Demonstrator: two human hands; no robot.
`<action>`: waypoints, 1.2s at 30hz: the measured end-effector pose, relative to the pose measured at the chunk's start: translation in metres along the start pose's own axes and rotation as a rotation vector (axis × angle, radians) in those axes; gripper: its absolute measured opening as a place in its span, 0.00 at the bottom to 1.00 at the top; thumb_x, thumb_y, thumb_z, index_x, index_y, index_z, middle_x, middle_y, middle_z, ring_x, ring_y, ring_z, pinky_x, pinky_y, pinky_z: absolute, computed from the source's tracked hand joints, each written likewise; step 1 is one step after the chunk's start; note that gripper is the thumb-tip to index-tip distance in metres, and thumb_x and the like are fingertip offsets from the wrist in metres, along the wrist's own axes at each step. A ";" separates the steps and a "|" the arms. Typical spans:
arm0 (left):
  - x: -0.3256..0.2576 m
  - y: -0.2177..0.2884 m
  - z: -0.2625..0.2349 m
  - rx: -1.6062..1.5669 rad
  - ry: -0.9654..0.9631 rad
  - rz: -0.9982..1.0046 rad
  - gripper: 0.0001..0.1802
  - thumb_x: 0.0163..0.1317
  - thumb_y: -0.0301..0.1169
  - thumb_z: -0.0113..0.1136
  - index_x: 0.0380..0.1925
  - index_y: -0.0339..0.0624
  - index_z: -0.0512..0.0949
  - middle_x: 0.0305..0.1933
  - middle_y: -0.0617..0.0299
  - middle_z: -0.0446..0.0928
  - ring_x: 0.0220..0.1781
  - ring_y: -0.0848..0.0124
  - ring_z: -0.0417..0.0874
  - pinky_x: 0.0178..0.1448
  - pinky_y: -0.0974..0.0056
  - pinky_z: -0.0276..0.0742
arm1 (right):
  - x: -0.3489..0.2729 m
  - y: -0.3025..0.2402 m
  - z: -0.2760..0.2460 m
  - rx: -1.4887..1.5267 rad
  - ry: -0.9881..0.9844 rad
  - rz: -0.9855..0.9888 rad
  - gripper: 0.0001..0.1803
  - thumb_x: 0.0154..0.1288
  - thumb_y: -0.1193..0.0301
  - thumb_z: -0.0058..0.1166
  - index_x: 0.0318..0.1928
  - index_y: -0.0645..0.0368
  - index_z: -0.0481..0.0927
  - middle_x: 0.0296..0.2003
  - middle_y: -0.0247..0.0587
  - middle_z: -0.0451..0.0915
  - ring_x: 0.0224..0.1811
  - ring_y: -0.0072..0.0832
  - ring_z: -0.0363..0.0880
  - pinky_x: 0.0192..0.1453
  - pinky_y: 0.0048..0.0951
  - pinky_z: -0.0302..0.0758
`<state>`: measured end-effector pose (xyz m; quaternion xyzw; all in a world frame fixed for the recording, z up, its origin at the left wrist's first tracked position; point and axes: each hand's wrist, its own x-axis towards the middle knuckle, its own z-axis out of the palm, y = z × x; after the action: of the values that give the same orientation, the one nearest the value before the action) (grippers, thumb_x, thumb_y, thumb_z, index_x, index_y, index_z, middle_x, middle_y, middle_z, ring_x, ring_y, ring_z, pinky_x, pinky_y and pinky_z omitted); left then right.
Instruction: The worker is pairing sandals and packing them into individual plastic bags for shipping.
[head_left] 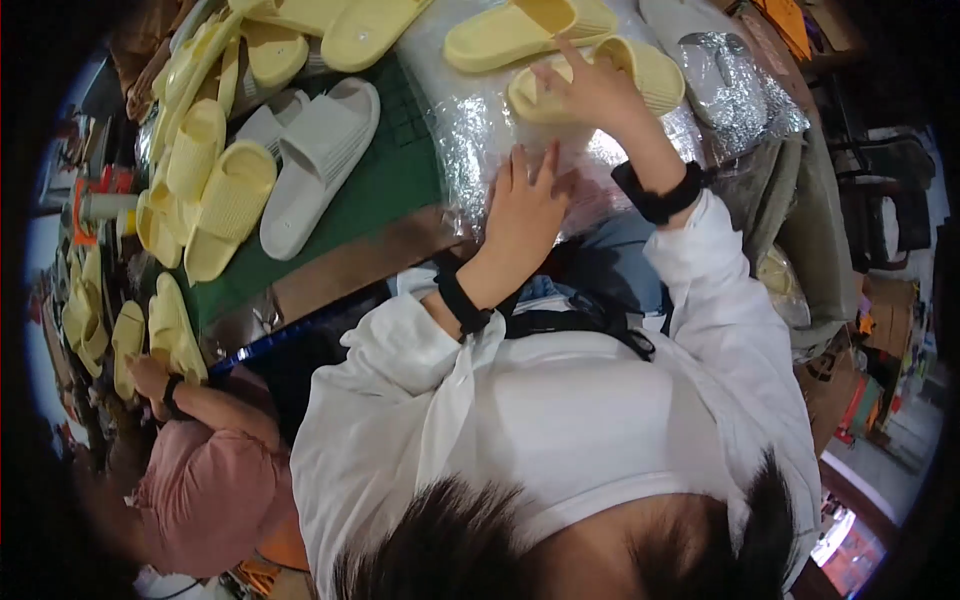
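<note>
My left hand [525, 208] lies flat with fingers stretched on a stack of clear plastic bags [470, 170]. Over a yellow slide slipper [650, 78], my right hand [598, 92] is spread open, its fingers across the slipper's near part. Whether they press on it I cannot tell. Just beyond rests a second yellow slide slipper [485, 45], side by side with the first on the plastic. To the right, grey slippers [705, 75] are partly covered by shiny clear film.
A grey slipper [310, 190] and a pile of yellow slippers [230, 210] occupy the green mat [400, 150] at left. A co-worker in a pink top [210, 490] handles yellow slippers at lower left. Grey cloth [815, 230] hangs at the right edge.
</note>
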<state>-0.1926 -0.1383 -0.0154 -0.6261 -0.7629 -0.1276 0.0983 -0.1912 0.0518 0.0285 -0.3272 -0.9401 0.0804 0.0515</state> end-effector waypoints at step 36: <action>0.004 -0.021 -0.032 -0.149 0.069 -0.048 0.27 0.46 0.33 0.61 0.52 0.47 0.76 0.54 0.52 0.73 0.55 0.53 0.72 0.59 0.55 0.66 | -0.149 0.059 -0.094 1.306 -0.094 0.023 0.28 0.58 0.72 0.58 0.58 0.72 0.68 0.55 0.49 0.74 0.53 0.27 0.74 0.57 0.27 0.69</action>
<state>-0.2144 -0.1483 0.0150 -0.6086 -0.7622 -0.2075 0.0746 -0.0246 0.0158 0.1033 -0.2346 -0.6958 0.6494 0.1977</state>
